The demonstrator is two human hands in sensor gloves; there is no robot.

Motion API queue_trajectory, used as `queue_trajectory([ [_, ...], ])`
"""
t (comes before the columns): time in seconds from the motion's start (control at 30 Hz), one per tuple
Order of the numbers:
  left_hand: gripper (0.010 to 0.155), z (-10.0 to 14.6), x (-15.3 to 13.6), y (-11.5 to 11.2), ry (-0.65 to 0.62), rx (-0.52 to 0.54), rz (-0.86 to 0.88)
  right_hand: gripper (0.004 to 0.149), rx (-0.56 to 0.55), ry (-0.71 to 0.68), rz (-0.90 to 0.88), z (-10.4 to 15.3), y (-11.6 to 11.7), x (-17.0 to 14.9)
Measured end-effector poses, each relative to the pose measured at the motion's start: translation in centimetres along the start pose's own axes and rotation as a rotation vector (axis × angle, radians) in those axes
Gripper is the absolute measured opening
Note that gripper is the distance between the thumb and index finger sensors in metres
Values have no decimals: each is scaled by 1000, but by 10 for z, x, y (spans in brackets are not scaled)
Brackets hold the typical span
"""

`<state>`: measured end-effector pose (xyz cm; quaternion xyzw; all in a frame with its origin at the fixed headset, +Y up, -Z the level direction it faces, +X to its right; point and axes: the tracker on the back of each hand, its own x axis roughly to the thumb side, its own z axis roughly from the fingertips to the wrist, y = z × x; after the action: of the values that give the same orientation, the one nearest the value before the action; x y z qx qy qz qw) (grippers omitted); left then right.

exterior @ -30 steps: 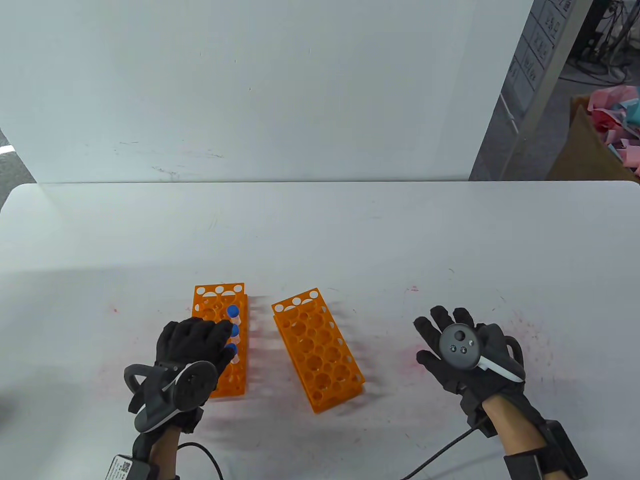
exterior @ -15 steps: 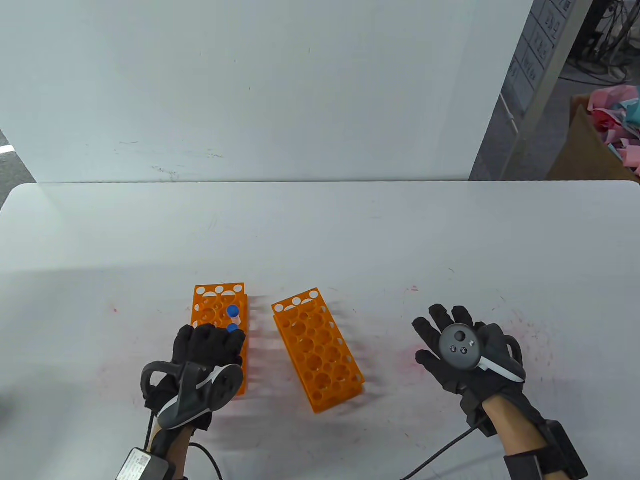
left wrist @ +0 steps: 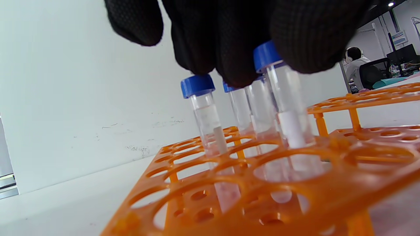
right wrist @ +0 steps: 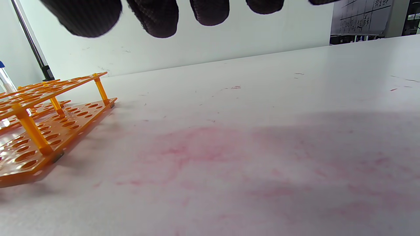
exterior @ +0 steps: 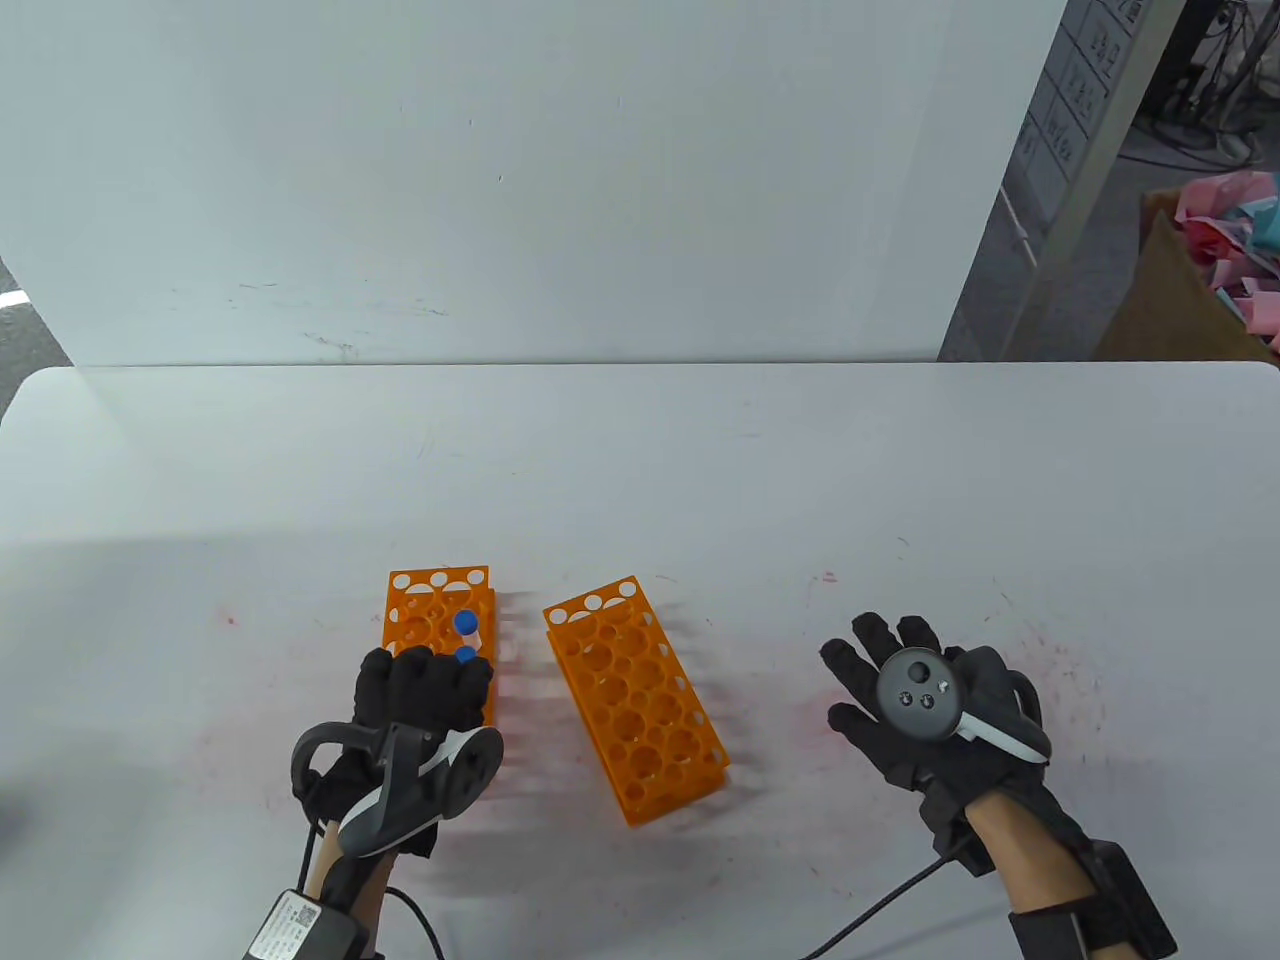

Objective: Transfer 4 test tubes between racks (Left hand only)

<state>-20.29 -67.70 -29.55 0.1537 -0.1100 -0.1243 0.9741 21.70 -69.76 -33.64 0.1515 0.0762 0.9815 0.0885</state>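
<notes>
While my left hand [exterior: 425,690] pinches one tube [left wrist: 285,108] in the left rack [exterior: 415,625], lower left, my right hand [exterior: 925,700] lies spread flat. The middle rack [exterior: 640,700] looks empty, so all four wait.

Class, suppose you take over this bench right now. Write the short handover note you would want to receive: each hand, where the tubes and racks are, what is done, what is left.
Left hand: over the near end of the left rack, fingers closed around the cap of the nearest tube; it is still seated in its hole.
Right hand: open, palm down on the table, holding nothing.
Tubes: four blue-capped tubes show in the left wrist view, all in the left rack. The right rack holds none.
Done: no transfers.
Left: lift the gripped tube out, seat it in the right rack, then move the other three, left hand only.
</notes>
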Motion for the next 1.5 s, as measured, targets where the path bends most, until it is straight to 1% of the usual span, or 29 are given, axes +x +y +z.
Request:
queue_trajectory([
  [0.2,51,0,-1,0,4,8,13,64,-12,9,3,2,-2,0],
  [0.33,51,1,-4,3,13,24,33,63,-25,15,-7,3,-4,-2],
  [0.63,52,6,-13,20,32,119,71,64,-16,12,-3,3,-5,-2],
  [0.67,51,6,-14,20,32,121,71,64,-16,12,-4,3,-5,-2],
  [0.73,51,5,-16,22,25,91,67,64,-14,13,-6,3,-5,-2],
  [0.87,50,4,-21,25,40,81,107,63,-11,11,-10,3,-5,-2],
  [0.97,50,3,-19,34,23,81,93,63,-18,18,-22,5,-6,-2],
  [1.17,50,-11,-13,51,5,75,99,63,2,23,-34,4,-5,-4],
  [1.23,50,-16,-10,55,28,94,91,63,6,7,-36,5,-4,-2],
  [1.33,50,-25,-3,61,14,79,73,63,5,-8,-18,5,-5,0],
  [1.5,50,-40,11,72,-24,84,111,63,7,-16,-18,5,-4,1],
])
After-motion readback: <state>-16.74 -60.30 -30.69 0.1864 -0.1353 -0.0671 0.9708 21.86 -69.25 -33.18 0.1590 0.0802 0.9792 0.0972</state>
